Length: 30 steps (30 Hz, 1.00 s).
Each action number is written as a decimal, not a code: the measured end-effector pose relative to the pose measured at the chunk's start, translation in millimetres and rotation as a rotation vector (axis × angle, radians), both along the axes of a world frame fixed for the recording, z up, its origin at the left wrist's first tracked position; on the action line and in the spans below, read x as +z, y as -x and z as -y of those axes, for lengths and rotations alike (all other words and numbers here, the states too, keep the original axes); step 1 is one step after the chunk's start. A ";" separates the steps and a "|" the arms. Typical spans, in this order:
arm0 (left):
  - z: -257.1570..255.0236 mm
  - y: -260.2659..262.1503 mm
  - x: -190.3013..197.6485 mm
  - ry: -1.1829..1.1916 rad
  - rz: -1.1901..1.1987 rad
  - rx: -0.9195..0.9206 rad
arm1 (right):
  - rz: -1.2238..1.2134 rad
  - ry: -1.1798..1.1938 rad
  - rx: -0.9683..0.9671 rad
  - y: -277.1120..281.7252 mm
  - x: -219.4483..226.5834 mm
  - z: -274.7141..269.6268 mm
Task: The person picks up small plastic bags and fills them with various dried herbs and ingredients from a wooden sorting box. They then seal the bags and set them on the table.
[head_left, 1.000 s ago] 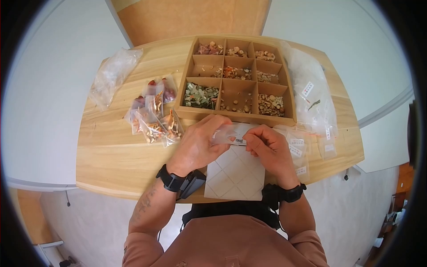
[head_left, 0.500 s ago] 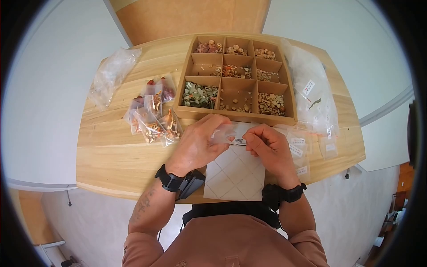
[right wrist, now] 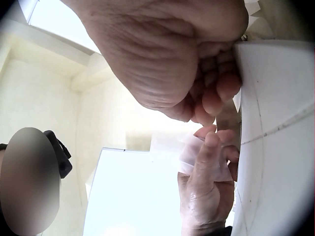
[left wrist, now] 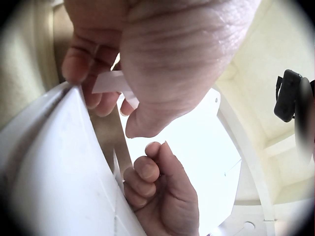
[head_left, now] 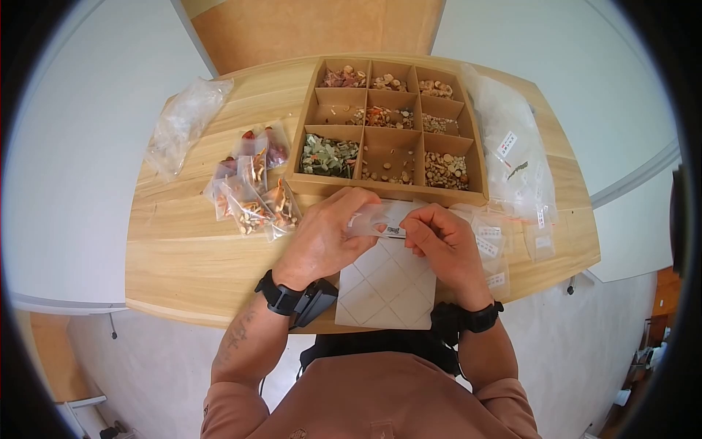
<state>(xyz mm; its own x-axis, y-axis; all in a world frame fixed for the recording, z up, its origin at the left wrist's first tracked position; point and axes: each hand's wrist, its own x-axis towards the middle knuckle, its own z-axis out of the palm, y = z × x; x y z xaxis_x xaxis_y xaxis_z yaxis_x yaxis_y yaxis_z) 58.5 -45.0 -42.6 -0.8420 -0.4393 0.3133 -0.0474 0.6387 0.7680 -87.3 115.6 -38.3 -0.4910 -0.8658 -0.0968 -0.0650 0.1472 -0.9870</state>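
Observation:
A small clear plastic bag (head_left: 373, 219) with a printed white label is stretched between my two hands. My left hand (head_left: 329, 230) grips its left end, thumb and fingers around the film, as the right wrist view also shows the bag (right wrist: 189, 155) lying against the thumb. At the bag's right edge, my right hand (head_left: 444, 245) has thumb and index finger pinched together, the other fingers curled under. Below the hands lies a white board (head_left: 384, 289) with a diagonal tile pattern. Just beyond them stands a cardboard box (head_left: 303, 181) divided into compartments of dried ingredients.
Several filled clear packets (head_left: 252, 190) lie to the left, and a crumpled plastic bag (head_left: 191, 121) is at the far left. On the right are a large clear bag (head_left: 504, 110) and labelled small bags (head_left: 488, 245). A dark device (head_left: 316, 304) sits by the left wrist.

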 end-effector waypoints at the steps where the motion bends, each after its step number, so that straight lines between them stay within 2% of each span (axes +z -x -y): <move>1: -0.2 -0.1 0.6 0.004 -0.001 0.000 | 0.003 0.002 -0.001 -0.1 0.0 0.0; 30: -0.4 -1.1 -2.0 -0.011 0.003 0.000 | -0.016 0.024 -0.005 -1.9 -1.0 -1.4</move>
